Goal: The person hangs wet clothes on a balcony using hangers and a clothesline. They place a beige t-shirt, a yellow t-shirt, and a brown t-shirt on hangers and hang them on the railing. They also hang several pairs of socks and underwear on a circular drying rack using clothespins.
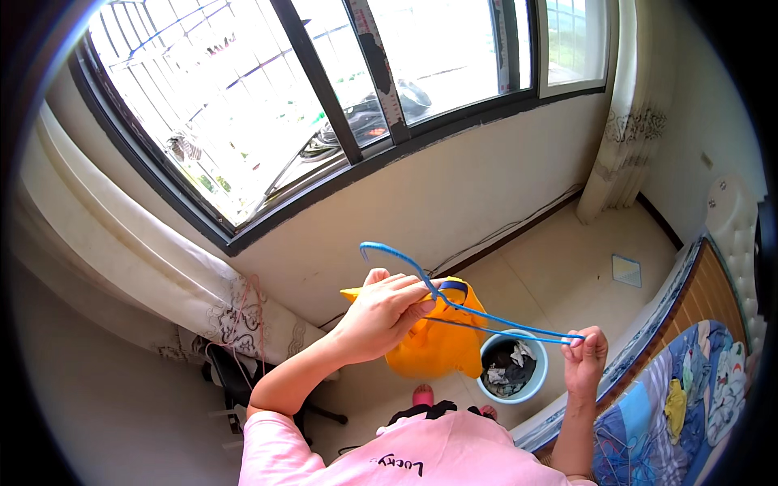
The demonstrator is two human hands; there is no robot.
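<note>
A blue clothes hanger (504, 322) stretches between my two hands, its hook curving up and to the left. My left hand (380, 316) grips a yellow garment (434, 352) with a dark blue neckband, close to the base of the hook. The cloth hangs down around the hanger's left part; how far the hanger goes inside it is hidden by my hand and the folds. With fingers curled, my right hand (585, 358) pinches the far right end of the hanger, which is bare of cloth.
Below the hanger, a light blue bucket (543, 370) on the tiled floor holds dark and light clothes. On the right, a bed (693, 291) carries clothes and several hangers (623, 455). A dark chair (240, 376) stands left by the curtain (182, 279). A barred window (243, 121) is ahead.
</note>
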